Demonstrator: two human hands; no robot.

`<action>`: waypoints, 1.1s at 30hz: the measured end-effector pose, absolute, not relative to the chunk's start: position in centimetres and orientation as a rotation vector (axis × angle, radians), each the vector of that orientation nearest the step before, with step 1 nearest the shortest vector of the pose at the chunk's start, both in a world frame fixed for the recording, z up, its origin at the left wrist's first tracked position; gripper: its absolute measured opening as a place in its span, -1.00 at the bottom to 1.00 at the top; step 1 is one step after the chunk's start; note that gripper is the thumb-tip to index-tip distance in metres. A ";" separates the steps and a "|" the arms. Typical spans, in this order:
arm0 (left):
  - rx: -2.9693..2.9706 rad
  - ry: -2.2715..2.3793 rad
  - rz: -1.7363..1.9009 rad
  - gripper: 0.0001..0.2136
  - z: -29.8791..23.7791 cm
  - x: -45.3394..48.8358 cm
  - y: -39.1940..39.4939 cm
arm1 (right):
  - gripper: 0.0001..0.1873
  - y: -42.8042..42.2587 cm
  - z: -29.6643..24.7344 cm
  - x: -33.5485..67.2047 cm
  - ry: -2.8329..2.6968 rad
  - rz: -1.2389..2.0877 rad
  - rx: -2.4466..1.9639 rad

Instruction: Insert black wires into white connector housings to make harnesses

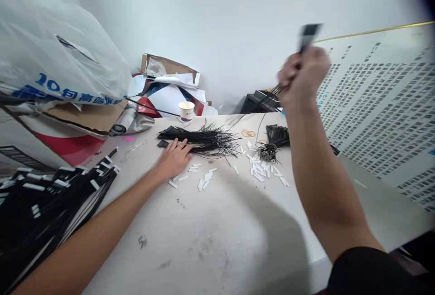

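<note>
- Black thin-wire bundle (pixel 204 142) lies fanned out on a white work table (pixel 210 245), its flat black connector ends gathered at the left and its loose wire tips splaying to the right.
- Left hand (pixel 174 159) is open and flat, fingers lightly spread, gripping nothing. Its fingertips rest on the wires near the connector ends, and a ring shows on one finger.
- Right hand (pixel 303 74) is raised well above the table, clenched into a fist around a flat dark connector (pixel 310 33). The connector is blurred, and thin black wires (pixel 277 90) stick out from the lower side of the fist.
- Small white plastic sleeves (pixel 260 170) lie scattered on the table, in one loose heap right of the left hand and a smaller group (pixel 204 179) just below its fingers.
- Second black wire bundle (pixel 277 135) sits farther right, beside a small tangle of wire ends (pixel 268 152) and a few amber rubber bands (pixel 248 133).
- Heap of long black cables with white tags (pixel 34 213) lies at the lower left, beside the left forearm.
- White paper cup (pixel 186 110) stands at the table's far edge, in front of torn cardboard (pixel 170 66) and a white plastic bag with blue print (pixel 57 50).
- Large printed sheet covered in dark text (pixel 377 113) leans at the right, beyond the right arm.
</note>
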State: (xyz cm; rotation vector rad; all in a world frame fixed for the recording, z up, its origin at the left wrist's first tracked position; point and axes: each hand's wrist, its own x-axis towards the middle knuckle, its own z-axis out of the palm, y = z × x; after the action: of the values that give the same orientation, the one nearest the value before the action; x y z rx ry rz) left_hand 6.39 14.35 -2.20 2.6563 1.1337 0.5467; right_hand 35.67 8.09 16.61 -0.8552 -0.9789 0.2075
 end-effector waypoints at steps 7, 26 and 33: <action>2.235 1.187 0.911 -0.58 2.1 7.0 13.1 | -0.82 -0.2 8.8 25.5 -1.683 1.167 -1.315; 1.584 1.131 0.359 -0.91 2.8 0.5 -1.9 | -0.85 -4.2 3.5 20.4 -2.012 1.062 -1.400; 1.615 1.288 0.411 -0.91 1.7 -2.0 -1.5 | -0.94 -3.9 4.8 24.1 -1.762 1.842 -1.192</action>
State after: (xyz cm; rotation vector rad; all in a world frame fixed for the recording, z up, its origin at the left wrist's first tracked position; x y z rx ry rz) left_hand -2.00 -1.47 1.75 1.6147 1.2876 0.4111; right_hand 24.06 -3.85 4.82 -1.1918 -1.7617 1.8419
